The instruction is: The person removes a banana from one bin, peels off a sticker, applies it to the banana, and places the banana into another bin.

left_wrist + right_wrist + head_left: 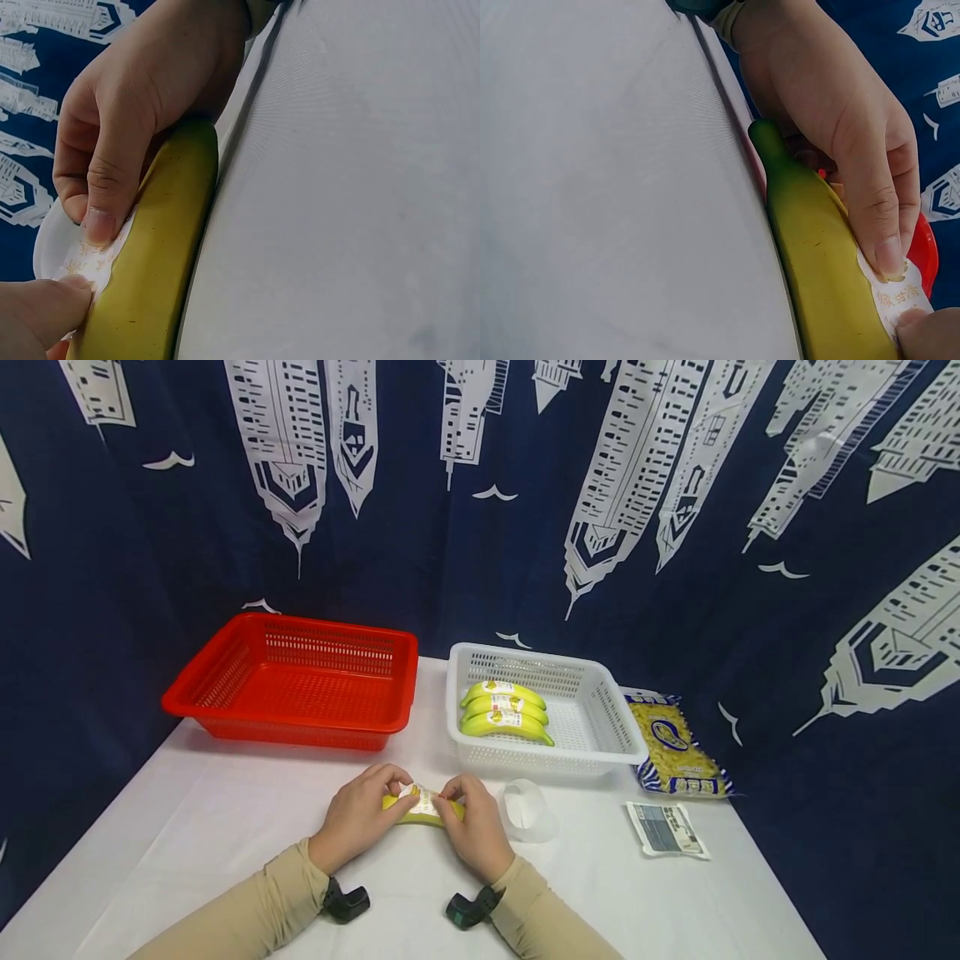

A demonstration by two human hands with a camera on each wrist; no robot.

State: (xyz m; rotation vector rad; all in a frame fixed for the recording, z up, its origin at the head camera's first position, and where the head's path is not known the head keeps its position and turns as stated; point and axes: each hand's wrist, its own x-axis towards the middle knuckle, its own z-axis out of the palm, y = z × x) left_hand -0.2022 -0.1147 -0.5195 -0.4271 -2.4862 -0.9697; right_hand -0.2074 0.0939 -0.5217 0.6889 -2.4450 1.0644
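On the table before me lies a yellow banana with green ends. A white label with orange print is on its upper side. My left hand holds the banana near its stem end, the thumb on the label. Towards the other end, my right hand grips it, thumb also pressing the label. In the left wrist view, the right thumb bears on the label's edge. The right wrist view shows the left thumb doing likewise. Fingers behind the banana are partly hidden.
A whitish translucent ring lies beside my right hand. Behind stand a red basket and a white basket with three labelled bananas. To the right are a bag of yellow pasta and a small packet.
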